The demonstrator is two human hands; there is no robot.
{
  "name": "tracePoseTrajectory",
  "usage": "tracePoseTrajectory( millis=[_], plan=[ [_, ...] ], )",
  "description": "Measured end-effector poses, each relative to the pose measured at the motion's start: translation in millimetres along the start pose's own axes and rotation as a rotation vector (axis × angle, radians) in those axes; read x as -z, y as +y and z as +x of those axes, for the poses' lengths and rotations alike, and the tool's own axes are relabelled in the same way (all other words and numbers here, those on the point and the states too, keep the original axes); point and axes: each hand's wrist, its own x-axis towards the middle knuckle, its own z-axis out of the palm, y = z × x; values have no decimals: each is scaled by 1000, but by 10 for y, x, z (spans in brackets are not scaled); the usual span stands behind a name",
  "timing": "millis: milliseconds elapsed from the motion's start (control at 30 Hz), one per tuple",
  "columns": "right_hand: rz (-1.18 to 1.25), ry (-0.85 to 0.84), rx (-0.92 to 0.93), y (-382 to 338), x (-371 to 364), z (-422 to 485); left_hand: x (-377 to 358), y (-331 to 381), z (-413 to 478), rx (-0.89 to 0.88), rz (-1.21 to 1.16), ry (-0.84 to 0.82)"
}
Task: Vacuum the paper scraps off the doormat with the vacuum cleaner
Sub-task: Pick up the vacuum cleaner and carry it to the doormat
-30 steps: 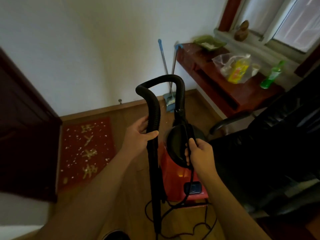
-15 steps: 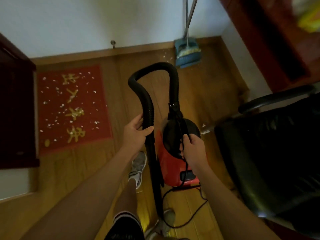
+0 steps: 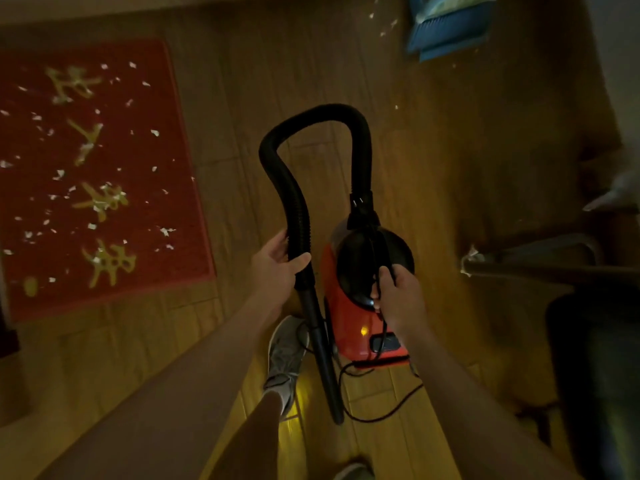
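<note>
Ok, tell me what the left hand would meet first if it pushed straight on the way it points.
The left hand grips the black hose, so that is first; beyond it, probably the vacuum cleaner, though depth is unclear.

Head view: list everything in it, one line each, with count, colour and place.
doormat: one, red with yellow characters, on the floor at left
paper scraps: many, white, scattered over the doormat; a few on the floor near the dustpan
vacuum cleaner: one, red and black, centre
hose: one, black, arching from the vacuum cleaner to the left hand
power cord: one, black, trailing on the floor below the vacuum cleaner
dustpan: one, blue, top right
chair: one, black, right edge
floor: wooden, brown
shoes: two, grey, bottom centre, one cut off
left hand: grips the hose
right hand: holds the power cord atop the vacuum cleaner
</note>
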Motion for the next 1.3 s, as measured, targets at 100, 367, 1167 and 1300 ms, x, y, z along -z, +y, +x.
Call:
tracePoseTrajectory(
  millis=[100, 367, 1167, 1300],
  plan=[
    [-6, -12, 3, 63, -225, 408, 23, -170, 424, 39, -2, -1],
    [-20, -52, 2, 276, -544, 1132, 48, -510, 1161, 108, -27, 15],
    [122, -123, 38, 1070, -496, 1350, -112, -1284, 1517, 20, 91, 1],
    [142, -139, 50, 1117, -404, 1359, -123, -1321, 1559, 30, 119, -40]
  ],
)
